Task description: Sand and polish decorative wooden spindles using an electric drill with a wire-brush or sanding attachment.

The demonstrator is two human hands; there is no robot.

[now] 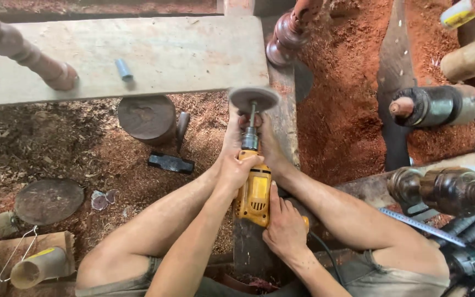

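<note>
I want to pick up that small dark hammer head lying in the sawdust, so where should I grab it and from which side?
Probably take the hammer head across its narrower middle, coming straight down from above. It lies flat and lengthwise in loose sawdust, both long sides exposed and nothing touching it. The round wooden block sits behind it, so a low approach from there looks blocked.

A person sits on the ground with bare legs stretched out. A yellow drill (255, 192) lies between the legs, pointing away. The left hand (239, 168) grips the front of the drill, near the metal chuck. The right hand (285, 226) holds the back end of it. A round sanding disc (254, 99) sits on the tip of the drill, and both bare feet (268, 144) press against the drill just below the disc.

Red sawdust (342, 104) covers the ground. A wide wooden plank (155, 55) lies ahead. A turned wooden leg (20, 49) rests on it. A black hammer head (171, 163) lies near a round wood block (147, 117).
</note>
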